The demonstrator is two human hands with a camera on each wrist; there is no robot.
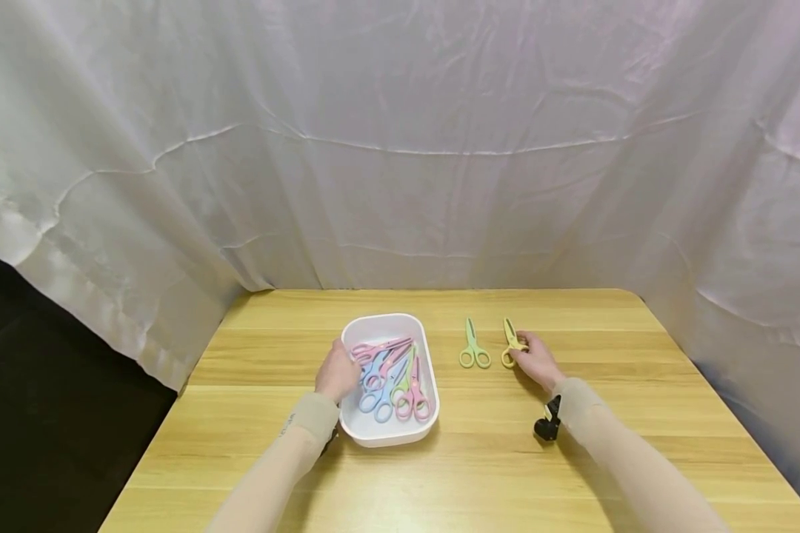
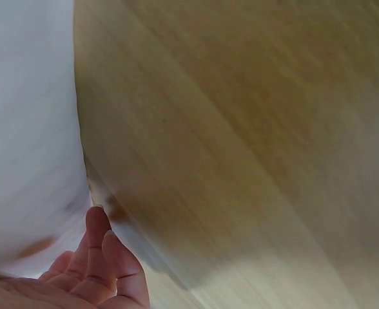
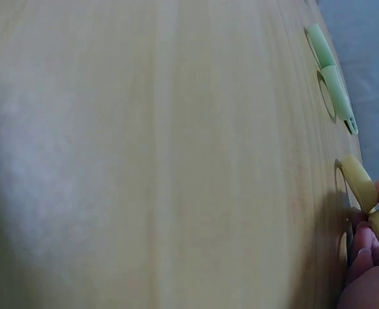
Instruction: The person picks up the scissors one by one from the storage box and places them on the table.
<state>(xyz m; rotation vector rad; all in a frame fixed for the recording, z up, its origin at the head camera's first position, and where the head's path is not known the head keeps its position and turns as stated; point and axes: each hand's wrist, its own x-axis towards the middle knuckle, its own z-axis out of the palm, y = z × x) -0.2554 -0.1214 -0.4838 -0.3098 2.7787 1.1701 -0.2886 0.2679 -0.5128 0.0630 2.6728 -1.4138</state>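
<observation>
A white plastic bin [image 1: 387, 438] stands left of the middle of the table, with several pink, blue and green scissors [image 1: 384, 407] in it. At the bin's left rim, my left hand [image 1: 338, 372] grips its edge; in the left wrist view curled fingers [image 2: 98, 257] lie by the outer wall. To the right, my right hand [image 1: 536, 360] pinches yellow scissors [image 1: 510, 334] near the handle loops, blades pointing away from me. In the right wrist view a fingertip touches a yellow loop [image 3: 359, 181]. Green scissors [image 1: 470, 343] lie on the table between the bin and the yellow pair.
The wooden table [image 1: 480, 474] has a light grain. A pale curtain [image 1: 400, 192] hangs behind it and along both sides. Dark space [image 1: 53, 414] shows past the table's left edge. A black wrist camera [image 1: 547, 423] sits under the right wrist.
</observation>
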